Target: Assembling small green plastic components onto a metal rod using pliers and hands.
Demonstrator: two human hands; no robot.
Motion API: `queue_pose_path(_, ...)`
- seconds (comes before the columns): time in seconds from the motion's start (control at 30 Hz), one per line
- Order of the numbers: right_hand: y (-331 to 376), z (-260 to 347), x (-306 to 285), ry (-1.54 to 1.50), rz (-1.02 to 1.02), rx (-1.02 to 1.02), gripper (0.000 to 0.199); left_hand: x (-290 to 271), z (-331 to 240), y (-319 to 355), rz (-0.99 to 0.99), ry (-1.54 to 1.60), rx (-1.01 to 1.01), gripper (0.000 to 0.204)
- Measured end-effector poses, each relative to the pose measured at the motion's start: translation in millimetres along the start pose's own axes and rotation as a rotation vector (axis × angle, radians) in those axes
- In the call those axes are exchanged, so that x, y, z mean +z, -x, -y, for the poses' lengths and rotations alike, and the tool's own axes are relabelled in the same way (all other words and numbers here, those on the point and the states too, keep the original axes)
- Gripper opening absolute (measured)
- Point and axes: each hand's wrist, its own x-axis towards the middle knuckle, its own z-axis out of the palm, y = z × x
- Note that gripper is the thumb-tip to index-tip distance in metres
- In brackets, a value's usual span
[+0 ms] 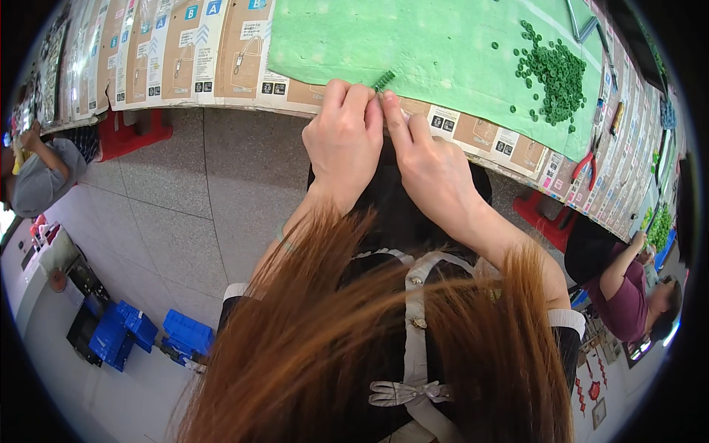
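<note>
A short row of small dark green rings (384, 80) sticks out at the table's near edge, stacked close together and tilted. My left hand (343, 140) is closed, its thumb and fingers pinched at the lower end of this row. Close against it, my right hand (434, 159) is also closed, with the index fingertip by the rings. Whatever its fingers hold is too small or hidden to make out. A loose heap of similar green rings (557, 77) lies to the right on a light green mat (413, 52), with several single rings scattered around it.
Printed cardboard (244, 52) covers the table. Red-handled pliers (587, 168) and a yellow-handled tool (617, 118) lie at right. Red stools (136, 135) stand under the table edge. People sit at far left (48, 173) and right (628, 295). Blue bins (122, 332) stand at lower left.
</note>
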Motion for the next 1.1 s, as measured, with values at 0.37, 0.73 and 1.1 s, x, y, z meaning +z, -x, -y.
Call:
queue_pose_path(0.37,6,-27,10,-0.393,0.017,0.085,0.064,6,0,-3,-0.009,0.045,0.026,0.004)
queue_pose_path(0.73,7,-23,8,-0.535,0.027,0.176,0.059,0,-1,-4,0.015,0.087,-0.054,0.004)
queue_pose_path(1.1,5,-14,6,-0.303,-0.014,0.101,0.064,0,1,-4,0.005,0.077,-0.034,0.006)
